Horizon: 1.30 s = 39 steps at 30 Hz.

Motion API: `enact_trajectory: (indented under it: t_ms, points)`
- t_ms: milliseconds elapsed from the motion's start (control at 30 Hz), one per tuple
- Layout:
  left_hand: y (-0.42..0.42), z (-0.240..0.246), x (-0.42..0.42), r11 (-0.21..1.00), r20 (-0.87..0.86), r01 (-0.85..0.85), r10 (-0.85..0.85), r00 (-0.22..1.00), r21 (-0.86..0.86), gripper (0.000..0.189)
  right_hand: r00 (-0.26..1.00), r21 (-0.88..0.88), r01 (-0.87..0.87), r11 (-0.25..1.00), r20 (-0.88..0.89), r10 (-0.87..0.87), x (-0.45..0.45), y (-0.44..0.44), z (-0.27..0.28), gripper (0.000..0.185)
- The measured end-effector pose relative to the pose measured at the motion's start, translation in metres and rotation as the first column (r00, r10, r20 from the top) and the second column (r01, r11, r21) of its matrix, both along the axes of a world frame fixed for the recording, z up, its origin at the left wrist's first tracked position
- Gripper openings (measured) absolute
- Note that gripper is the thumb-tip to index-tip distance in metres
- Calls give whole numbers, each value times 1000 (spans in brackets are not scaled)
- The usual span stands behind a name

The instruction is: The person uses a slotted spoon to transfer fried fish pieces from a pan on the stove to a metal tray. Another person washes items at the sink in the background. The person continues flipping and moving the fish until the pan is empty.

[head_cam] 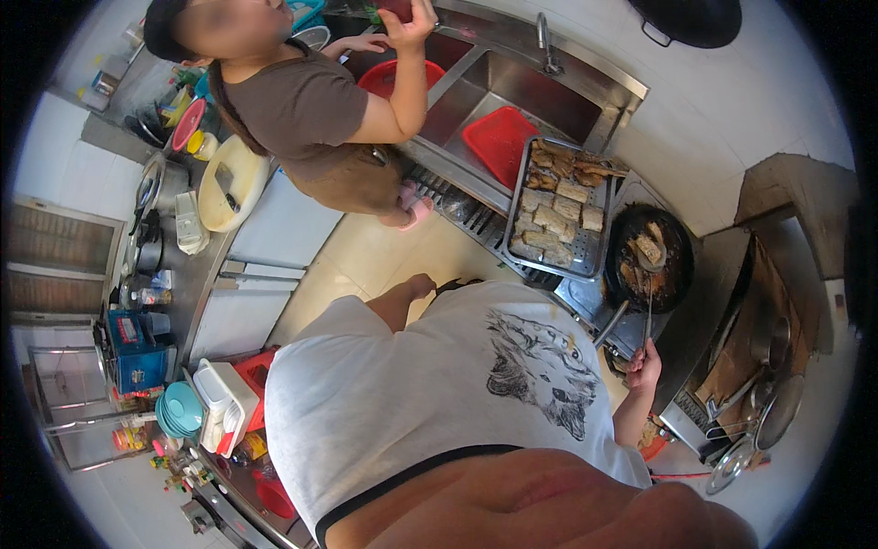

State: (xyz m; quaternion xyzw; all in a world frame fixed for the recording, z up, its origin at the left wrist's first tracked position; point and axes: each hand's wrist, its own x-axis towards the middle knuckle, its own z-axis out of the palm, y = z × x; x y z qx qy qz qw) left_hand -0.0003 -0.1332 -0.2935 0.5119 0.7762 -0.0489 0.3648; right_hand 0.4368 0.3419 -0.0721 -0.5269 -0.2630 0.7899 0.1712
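My right hand (pixel 645 364) is closed around the handle of a metal cooking utensil (pixel 649 309), whose head is in a black frying pan (pixel 673 288) on the stove. Browned pieces of food (pixel 646 247), apparently fish, lie in the pan at the utensil's head. The pan's handle (pixel 610 324) points towards me, untouched. Left of the pan stands a perforated metal tray (pixel 595 266) with several fried pieces (pixel 552 221) and darker browned ones at its far end. My left hand (pixel 420 285) hangs low at my side, away from the stove; its fingers look curled, with nothing visible in them.
Another person (pixel 295 103) stands at the steel sink (pixel 473 103), holding a dark red object up. A red basket (pixel 501 141) lies in the sink. On the left counter are a round cutting board (pixel 250 182) with a cleaver (pixel 225 180) and pots. Pans and lids (pixel 782 412) stand at right.
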Motion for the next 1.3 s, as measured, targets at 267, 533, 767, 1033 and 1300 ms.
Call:
enact_trajectory:
  t_ms: [267,533,767,1033,1300]
  points:
    - [-10,-44,-3,929,28,-91,86,996,359,37,997,-2,11,1000,-79,-12,5,-2,18,17]
    - [-4,-18,-1,878,298,-477,446,844,37,32,981,-145,102,984,-151,-124,25,-8,45,25]
    - [-3,-26,-3,854,456,-519,480,750,-45,28,997,13,8,1000,-73,-7,31,-29,88,29]
    - [32,-12,-20,868,324,-487,491,809,-100,20,959,-28,-267,963,-111,262,11,-53,121,32]
    - [42,-13,-23,901,335,-427,425,841,-70,22,948,-13,-318,948,-6,318,-4,-69,123,29]
